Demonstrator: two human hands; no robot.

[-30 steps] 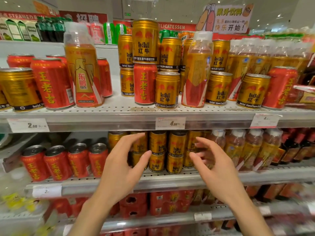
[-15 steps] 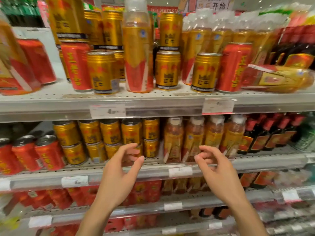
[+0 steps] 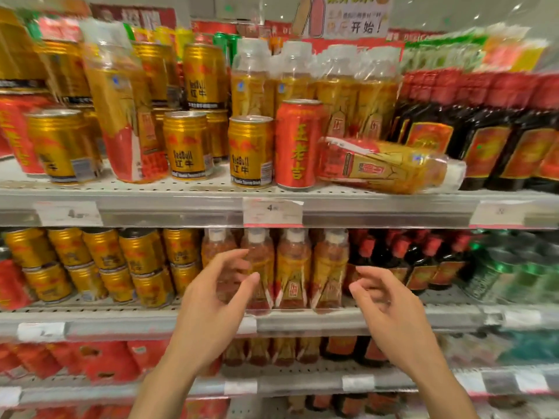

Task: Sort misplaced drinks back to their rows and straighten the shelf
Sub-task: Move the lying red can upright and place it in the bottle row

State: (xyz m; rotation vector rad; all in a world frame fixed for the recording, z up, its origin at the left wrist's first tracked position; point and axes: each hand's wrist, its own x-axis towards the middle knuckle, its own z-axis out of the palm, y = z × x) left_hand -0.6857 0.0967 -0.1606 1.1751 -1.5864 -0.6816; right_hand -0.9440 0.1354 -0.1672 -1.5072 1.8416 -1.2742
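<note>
On the upper shelf (image 3: pixel 193 204) a yellow drink bottle (image 3: pixel 384 166) lies on its side at the front, right of a red can (image 3: pixel 298 145). Left of the red can stand gold cans (image 3: pixel 251 151) and a tall yellow bottle (image 3: pixel 121 116) among them. Upright yellow bottles (image 3: pixel 332 83) fill the row behind. My left hand (image 3: pixel 211 300) and my right hand (image 3: pixel 390 303) hover empty, fingers loosely curled, in front of the yellow bottles (image 3: pixel 293 267) on the lower shelf.
Dark bottles with red caps (image 3: pixel 484 125) fill the upper right, and more stand below (image 3: pixel 402 261). Gold cans (image 3: pixel 102 261) are stacked at the lower left. Green bottles (image 3: pixel 520 267) sit at the far right. Red packs (image 3: pixel 90 361) line the bottom shelf.
The view has swung right along the shelves, bringing the fallen bottle toward the middle. Both hands stay raised and empty, and their fingers have curled in a little more.
</note>
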